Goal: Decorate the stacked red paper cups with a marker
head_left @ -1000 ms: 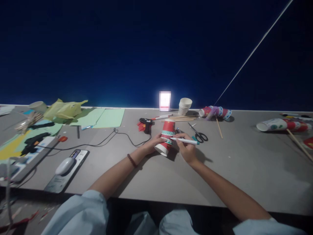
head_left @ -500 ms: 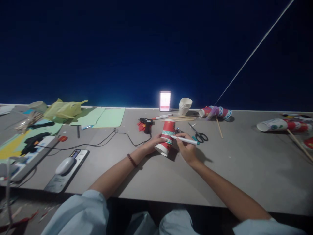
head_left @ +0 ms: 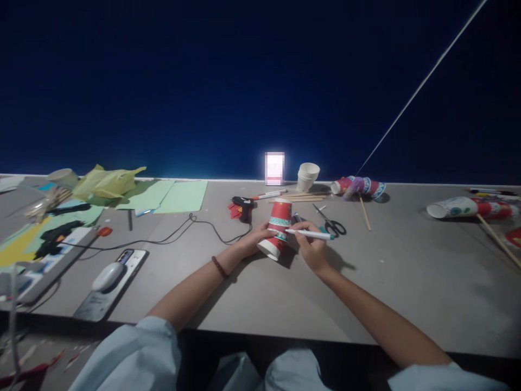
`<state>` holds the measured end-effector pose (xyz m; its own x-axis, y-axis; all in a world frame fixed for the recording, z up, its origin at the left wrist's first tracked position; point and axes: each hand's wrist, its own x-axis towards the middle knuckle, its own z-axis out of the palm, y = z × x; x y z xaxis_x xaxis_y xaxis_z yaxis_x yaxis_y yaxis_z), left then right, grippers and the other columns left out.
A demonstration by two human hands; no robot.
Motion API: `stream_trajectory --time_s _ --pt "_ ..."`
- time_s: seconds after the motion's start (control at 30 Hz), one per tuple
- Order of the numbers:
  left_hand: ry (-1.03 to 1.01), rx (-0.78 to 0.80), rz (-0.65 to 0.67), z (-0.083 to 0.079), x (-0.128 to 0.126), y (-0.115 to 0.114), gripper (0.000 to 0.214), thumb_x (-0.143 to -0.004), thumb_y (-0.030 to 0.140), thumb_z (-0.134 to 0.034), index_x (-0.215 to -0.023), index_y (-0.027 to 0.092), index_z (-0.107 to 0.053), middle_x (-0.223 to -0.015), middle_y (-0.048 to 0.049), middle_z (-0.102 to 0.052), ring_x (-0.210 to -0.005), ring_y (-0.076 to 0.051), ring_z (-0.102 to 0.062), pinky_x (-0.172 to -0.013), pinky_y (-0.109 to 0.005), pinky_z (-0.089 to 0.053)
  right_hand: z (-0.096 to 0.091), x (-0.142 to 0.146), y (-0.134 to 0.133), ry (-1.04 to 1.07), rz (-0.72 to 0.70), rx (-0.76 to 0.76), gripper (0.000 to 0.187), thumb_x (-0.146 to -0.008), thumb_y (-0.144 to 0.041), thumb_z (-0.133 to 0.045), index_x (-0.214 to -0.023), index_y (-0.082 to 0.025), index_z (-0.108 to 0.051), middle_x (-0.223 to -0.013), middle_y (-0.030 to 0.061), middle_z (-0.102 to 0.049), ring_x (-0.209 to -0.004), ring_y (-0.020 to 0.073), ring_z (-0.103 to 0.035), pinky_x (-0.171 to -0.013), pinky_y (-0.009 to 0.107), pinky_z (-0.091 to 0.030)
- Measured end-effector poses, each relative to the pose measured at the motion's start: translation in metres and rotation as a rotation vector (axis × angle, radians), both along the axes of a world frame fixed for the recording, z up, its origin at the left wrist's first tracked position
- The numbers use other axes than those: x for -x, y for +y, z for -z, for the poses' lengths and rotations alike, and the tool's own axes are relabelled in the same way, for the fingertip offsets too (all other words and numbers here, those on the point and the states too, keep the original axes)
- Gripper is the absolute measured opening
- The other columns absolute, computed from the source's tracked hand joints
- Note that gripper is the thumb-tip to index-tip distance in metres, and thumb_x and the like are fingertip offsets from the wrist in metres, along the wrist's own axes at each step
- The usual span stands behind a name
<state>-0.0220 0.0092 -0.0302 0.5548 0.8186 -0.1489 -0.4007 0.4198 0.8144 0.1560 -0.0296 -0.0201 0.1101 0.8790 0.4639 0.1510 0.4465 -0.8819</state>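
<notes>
Two red paper cups, patterned with teal and white bands, are joined base to base and lean tilted over the table. My left hand is closed around their left side near the lower cup. In my right hand is a white marker pen with a teal end. The pen lies almost level, its tip at the cups' right side; I cannot tell whether it touches. Scissors with black handles rest just beyond my right hand. A black glue gun lies behind my left hand.
White cups stand stacked at the back, near wooden sticks. Decorated cup pieces on sticks lie to the right. Leftward are a phone, a power strip, green paper and a cable.
The pen tip has shifted slightly down along the cups, with my right hand tilting the pen a little flatter. My left hand and the cups stay in place.
</notes>
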Motion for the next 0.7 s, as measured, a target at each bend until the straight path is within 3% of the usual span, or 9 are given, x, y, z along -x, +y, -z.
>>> stream_trajectory --time_s 0.4,0.7 --pt "0.022 -0.009 -0.001 -0.0027 -0.0002 -0.0007 0.058 -0.061 0.027 -0.084 -0.112 0.013 -0.062 -0.1 -0.0115 -0.072 -0.081 -0.021 -0.069 -0.082 -0.033 -0.05 -0.0041 0.0005 -0.0004 -0.074 0.047 0.02 0.008 -0.084 -0.03 -0.058 -0.082 -0.024 -0.063 -0.075 0.0006 -0.067 -0.069 0.018 -0.062 -0.065 0.029 -0.05" --pt "0.017 -0.007 0.004 -0.0041 0.0006 -0.0016 0.057 -0.061 0.027 -0.084 -0.112 0.013 -0.063 -0.104 -0.0129 -0.072 -0.084 -0.022 -0.069 -0.083 -0.035 -0.05 -0.001 -0.0016 0.0017 -0.057 0.038 0.002 0.006 -0.082 -0.025 -0.058 -0.079 -0.023 -0.062 -0.079 0.002 -0.069 -0.077 0.0195 -0.065 -0.074 0.033 -0.052"
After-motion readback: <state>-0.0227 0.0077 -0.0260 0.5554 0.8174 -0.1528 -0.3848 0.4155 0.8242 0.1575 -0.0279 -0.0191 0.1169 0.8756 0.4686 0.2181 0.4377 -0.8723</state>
